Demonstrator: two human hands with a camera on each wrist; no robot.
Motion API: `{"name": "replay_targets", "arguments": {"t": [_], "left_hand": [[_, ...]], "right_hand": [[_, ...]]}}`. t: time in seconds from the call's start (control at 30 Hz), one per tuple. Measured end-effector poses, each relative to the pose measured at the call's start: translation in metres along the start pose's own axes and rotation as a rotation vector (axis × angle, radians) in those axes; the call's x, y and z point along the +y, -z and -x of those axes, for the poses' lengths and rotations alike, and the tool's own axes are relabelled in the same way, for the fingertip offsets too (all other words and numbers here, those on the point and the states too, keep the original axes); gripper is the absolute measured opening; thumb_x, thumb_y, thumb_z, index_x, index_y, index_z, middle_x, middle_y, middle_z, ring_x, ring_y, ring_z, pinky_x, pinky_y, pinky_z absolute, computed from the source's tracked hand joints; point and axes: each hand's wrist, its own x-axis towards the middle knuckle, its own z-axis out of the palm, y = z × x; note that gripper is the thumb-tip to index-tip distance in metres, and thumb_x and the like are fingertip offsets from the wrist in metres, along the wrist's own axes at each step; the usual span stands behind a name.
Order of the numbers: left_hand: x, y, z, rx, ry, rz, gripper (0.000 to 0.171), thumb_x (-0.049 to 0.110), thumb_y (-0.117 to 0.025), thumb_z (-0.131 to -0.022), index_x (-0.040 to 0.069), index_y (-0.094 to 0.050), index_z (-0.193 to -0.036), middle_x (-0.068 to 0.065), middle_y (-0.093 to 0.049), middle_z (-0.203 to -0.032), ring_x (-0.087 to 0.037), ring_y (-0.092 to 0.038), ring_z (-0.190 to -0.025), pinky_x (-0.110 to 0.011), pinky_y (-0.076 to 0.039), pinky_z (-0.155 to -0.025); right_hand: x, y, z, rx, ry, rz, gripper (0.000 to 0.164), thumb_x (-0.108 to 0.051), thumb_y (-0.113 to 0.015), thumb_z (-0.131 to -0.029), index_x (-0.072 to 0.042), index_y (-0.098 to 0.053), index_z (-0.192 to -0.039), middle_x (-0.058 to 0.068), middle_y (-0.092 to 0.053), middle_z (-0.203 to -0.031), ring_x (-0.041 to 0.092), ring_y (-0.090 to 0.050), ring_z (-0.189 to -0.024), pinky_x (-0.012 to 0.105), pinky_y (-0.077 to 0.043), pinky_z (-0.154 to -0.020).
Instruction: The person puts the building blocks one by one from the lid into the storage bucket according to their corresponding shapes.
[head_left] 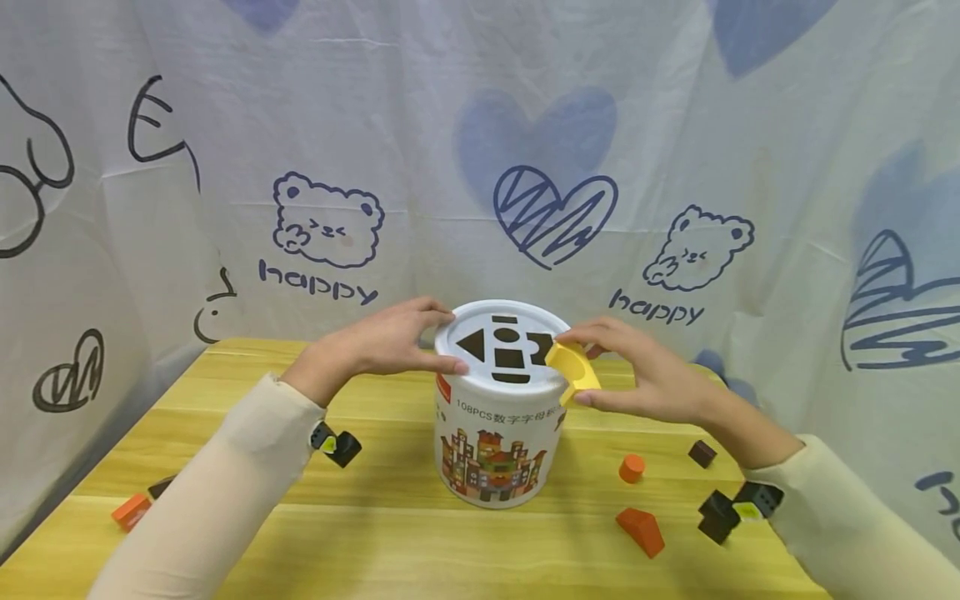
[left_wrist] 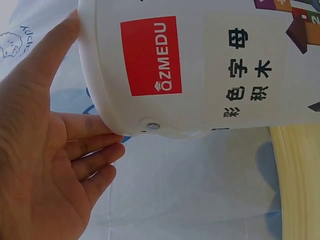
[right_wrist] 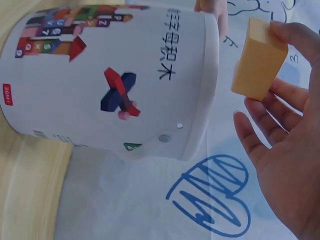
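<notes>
A white toy-block bucket [head_left: 497, 425] with a printed castle stands upright on the table. Its white lid [head_left: 546, 322] has several cut-outs: a triangle, a circle, rectangles, a square and a notched shape. My left hand [head_left: 393, 340] holds the lid's left rim, thumb at the near edge and index finger at the far one. Seen from the left wrist, that hand's fingertips touch the rim beside a red label [left_wrist: 151, 56]. My right hand [head_left: 656, 375] pinches a yellow arch block [head_left: 572, 363] between thumb and fingers, tilted at the lid's right edge by the notched cut-out.
Right of the bucket on the wooden table [head_left: 375, 533] lie an orange cylinder [head_left: 632, 468], an orange-red block [head_left: 642, 532] and a dark brown block [head_left: 702, 453]. At the far left, an orange block [head_left: 131, 512] sits near the left sleeve. A patterned curtain [head_left: 435, 167] hangs behind.
</notes>
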Motion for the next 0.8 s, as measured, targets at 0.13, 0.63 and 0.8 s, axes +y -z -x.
{"name": "replay_targets", "arguments": {"t": [0.13, 0.63, 0.8], "left_hand": [[0.0, -0.001, 0.001, 0.005, 0.016, -0.001, 0.103, 0.079, -0.06, -0.075, 0.007, -0.045, -0.146, -0.011, -0.04, -0.15, -0.031, -0.039, -0.135, -0.055, -0.033, -0.11], [0.001, -0.004, 0.004, 0.006, 0.048, 0.004, 0.103, 0.081, -0.058, -0.075, 0.01, -0.042, -0.149, -0.01, -0.036, -0.155, -0.032, -0.033, -0.14, -0.055, -0.027, -0.113], [0.002, -0.003, 0.005, 0.005, 0.054, 0.009, 0.104, 0.08, -0.06, -0.074, 0.01, -0.041, -0.149, -0.012, -0.035, -0.154, -0.033, -0.034, -0.139, -0.057, -0.027, -0.113]], "right_hand": [[0.009, 0.002, -0.01, 0.011, -0.039, -0.018, 0.056, -0.016, -0.077, -0.084, -0.008, -0.056, -0.135, 0.001, -0.057, -0.13, 0.017, -0.052, -0.116, 0.04, -0.051, -0.095], [0.039, -0.006, -0.035, -0.007, -0.223, -0.018, 0.058, -0.034, -0.074, -0.086, -0.008, -0.056, -0.136, 0.004, -0.055, -0.129, 0.02, -0.052, -0.114, 0.044, -0.045, -0.1], [0.044, -0.01, -0.04, -0.024, -0.264, -0.006, 0.062, -0.039, -0.074, -0.085, -0.01, -0.055, -0.137, 0.004, -0.054, -0.13, 0.022, -0.053, -0.114, 0.046, -0.047, -0.098]]}}
